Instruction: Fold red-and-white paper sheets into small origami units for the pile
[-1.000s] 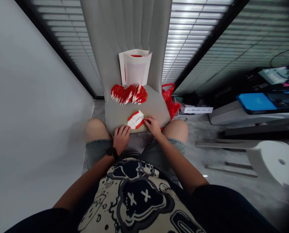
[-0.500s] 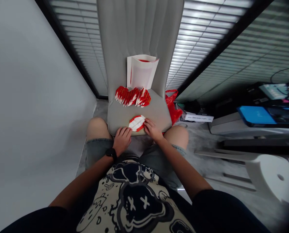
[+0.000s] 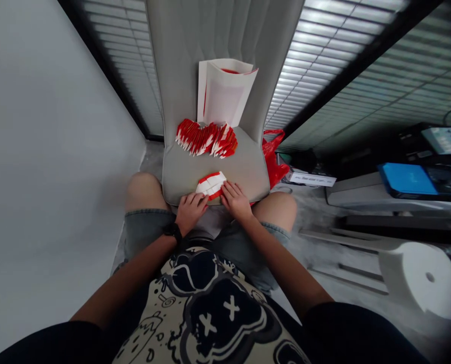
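Note:
A folded red and white paper piece (image 3: 212, 185) lies near the front edge of the grey chair seat (image 3: 248, 164). My left hand (image 3: 191, 210) rests at its lower left edge, fingers pressed together on the paper and seat. My right hand (image 3: 236, 199) touches the right edge, fingertips on the paper. Farther back on the seat, a row of several folded red and white paper pieces (image 3: 198, 137) stands closely packed. Behind the row, white sheets with red inside (image 3: 227, 96) lean against the chair back.
A red plastic bag (image 3: 273, 162) hangs or stands right of the seat. On the right are a white box (image 3: 312, 179), a blue box (image 3: 409, 179) and a white stool (image 3: 432, 278). A white wall (image 3: 51, 151) runs along the left.
The paper piece has turned slightly between my hands, and my right fingers are spread farther along its edge. The view has shifted a little.

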Tool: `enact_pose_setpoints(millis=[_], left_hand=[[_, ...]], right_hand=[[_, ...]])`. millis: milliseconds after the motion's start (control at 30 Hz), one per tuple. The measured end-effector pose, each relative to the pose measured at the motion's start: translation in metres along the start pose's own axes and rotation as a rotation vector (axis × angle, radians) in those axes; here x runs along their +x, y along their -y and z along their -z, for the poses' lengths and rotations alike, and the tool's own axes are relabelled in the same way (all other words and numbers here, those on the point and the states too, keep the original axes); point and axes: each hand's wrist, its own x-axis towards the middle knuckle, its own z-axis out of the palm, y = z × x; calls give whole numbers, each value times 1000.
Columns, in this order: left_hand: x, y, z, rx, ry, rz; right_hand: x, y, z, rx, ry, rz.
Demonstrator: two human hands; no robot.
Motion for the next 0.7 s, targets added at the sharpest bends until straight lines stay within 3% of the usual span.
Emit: enact_pose_setpoints(millis=[200, 333, 533, 700], left_hand=[[-4, 8, 4, 31, 18, -4], [-4, -1, 3, 17, 19, -30], [7, -28, -17, 14, 20, -202], [8, -28, -34, 68, -29, -208]], right_hand=[[-19, 24, -2, -96, -25, -119], [-25, 38, -6, -92, -55, -180], [-25, 40, -5, -56, -15, -208], [-31, 34, -8, -91, -14, -157]])
